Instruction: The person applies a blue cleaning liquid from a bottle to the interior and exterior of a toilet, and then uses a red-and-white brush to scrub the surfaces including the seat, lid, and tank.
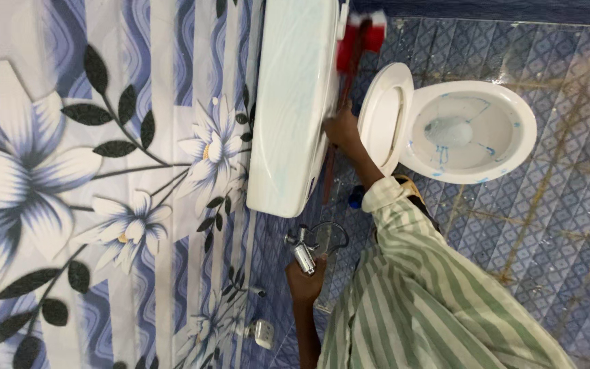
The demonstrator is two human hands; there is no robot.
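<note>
Grip of the right hand [341, 130] closes on a red toilet brush [362, 33] laid against the white cistern [293, 102]. Left hand [305, 277] clasps a chrome sprayer [303, 258]. Scrubbing seems underway; another stroke needs firm bristle pressure.

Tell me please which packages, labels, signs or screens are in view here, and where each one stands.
No label, sign or screen shows.
Possible package: a small dark blue rounded thing, low between the white toilet tank and the striped sleeve, mostly hidden; I cannot tell its kind.
</note>
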